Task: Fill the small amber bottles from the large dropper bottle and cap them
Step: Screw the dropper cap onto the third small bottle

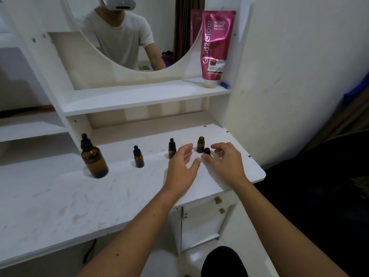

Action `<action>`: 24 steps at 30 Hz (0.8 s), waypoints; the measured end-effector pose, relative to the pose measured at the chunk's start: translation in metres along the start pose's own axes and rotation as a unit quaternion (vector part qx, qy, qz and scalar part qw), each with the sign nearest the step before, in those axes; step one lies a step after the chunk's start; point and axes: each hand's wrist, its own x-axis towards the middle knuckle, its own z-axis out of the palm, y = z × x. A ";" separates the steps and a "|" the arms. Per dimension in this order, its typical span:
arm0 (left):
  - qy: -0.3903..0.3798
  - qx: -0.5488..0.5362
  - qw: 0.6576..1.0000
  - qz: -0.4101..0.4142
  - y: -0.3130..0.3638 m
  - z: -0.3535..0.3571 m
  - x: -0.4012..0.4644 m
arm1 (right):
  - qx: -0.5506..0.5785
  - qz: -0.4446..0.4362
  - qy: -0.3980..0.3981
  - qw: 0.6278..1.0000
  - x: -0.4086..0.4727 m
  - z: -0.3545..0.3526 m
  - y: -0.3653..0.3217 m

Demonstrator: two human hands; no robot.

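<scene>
The large amber dropper bottle (93,159) stands capped at the left of the white tabletop (60,196). Two small amber bottles (138,158) (172,149) stand capped in the middle. A third small bottle (200,145) stands uncapped at the right. Its black dropper cap (207,151) is tilted just in front of it, pinched lightly between the thumb and forefinger of my right hand (224,159). My left hand (182,168) hovers open just left of the uncapped bottle, in front of the second capped one, holding nothing.
A pink lotion tube (216,47) stands on the upper shelf (139,96) at the right. A round mirror (127,31) hangs behind. The tabletop's rounded right corner (261,172) is close to my right hand, with a cabinet door (201,226) below.
</scene>
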 end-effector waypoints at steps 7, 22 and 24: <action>0.015 0.008 1.000 -0.002 -0.004 0.016 0.025 | -0.017 0.011 0.004 1.000 0.007 0.004 0.005; 0.066 -0.001 0.998 0.016 -0.008 0.029 0.050 | 0.258 -0.008 0.058 0.964 0.011 -0.034 -0.006; 0.062 -0.004 0.998 0.018 -0.009 0.028 0.049 | 0.243 -0.030 0.052 0.968 0.015 -0.035 -0.010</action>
